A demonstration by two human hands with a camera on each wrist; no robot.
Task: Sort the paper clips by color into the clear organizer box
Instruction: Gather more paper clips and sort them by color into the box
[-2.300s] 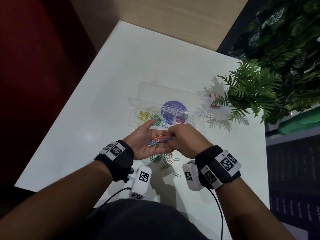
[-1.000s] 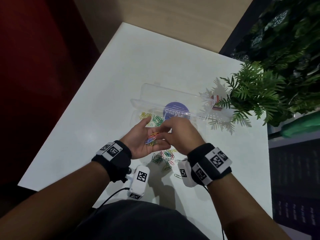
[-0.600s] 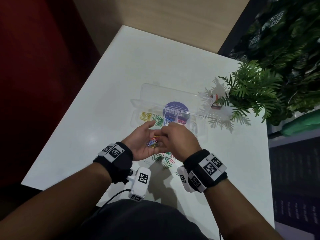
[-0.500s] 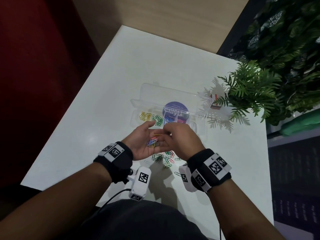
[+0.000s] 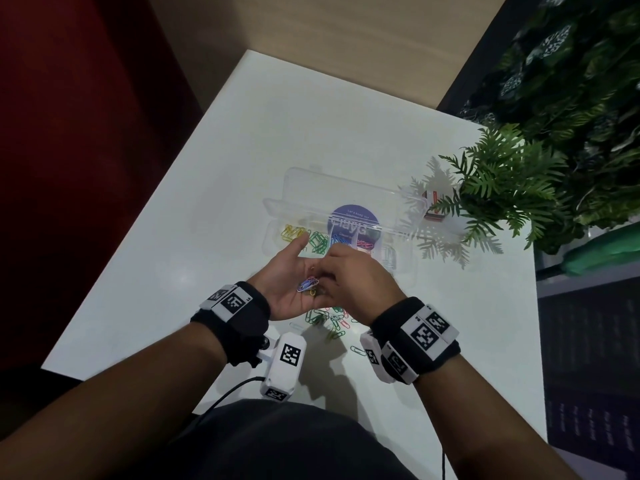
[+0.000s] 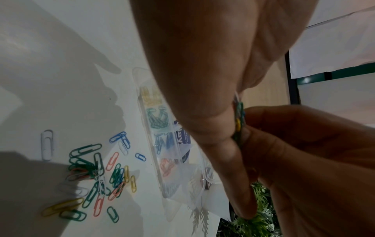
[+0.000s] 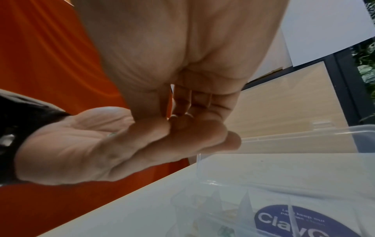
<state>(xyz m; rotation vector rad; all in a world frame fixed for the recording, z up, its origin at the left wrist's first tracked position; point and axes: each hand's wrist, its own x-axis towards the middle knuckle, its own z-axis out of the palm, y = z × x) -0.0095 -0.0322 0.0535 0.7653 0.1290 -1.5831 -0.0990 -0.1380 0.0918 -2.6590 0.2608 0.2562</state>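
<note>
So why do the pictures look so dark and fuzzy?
Head view: dim, with the hands' shadow on the white table. Left wrist view: the left hand sits huge and close, shadows cover the loose paper clips. Right wrist view: the organizer box looks soft and blurred.

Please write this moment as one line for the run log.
left hand: cups mixed coloured paper clips | right hand: picks among them | clear plastic organizer box: open, partly sorted | loose clips: on white table

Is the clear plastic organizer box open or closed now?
Open. The clear plastic organizer box has its lid folded back, leaving the sorted paper clips uncovered.
</note>
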